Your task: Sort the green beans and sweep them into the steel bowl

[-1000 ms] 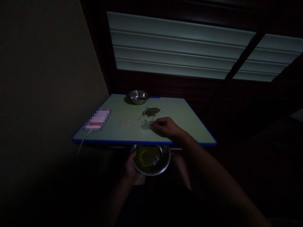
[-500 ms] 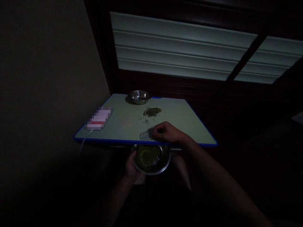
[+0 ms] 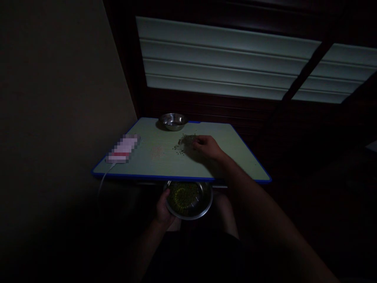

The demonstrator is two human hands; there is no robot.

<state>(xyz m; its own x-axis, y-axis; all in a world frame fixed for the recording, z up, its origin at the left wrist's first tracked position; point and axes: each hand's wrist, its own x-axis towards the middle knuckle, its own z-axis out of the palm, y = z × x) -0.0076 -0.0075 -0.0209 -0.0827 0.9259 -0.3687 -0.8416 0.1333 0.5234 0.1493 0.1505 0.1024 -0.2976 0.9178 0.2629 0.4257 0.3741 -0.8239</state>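
Note:
My left hand (image 3: 164, 208) grips the left rim of a steel bowl (image 3: 196, 215), thumb on top, just below the table's front edge. Small green beans or seeds (image 3: 184, 196) cover much of the bowl's bottom. Over the table, my right hand (image 3: 208, 147) is closed on a thin see-through piece (image 3: 183, 146), whose exact kind I cannot make out in the dim light. That piece reaches over a pile of small dark seeds (image 3: 186, 138), and the hand hides the pile's right side. Loose seeds lie scattered around the pile's near side.
The pale table (image 3: 141, 161) has a raised blue edge. A second steel bowl (image 3: 173, 122) stands at its back. At the left lies a blurred-out phone-like device (image 3: 123, 148) with a white cable (image 3: 103, 179) hanging over the edge. A wall (image 3: 67, 78) rises on the left.
My right hand has moved away from the table's front edge to the seed pile, carrying the see-through piece. The left hand and its bowl have stayed nearly still.

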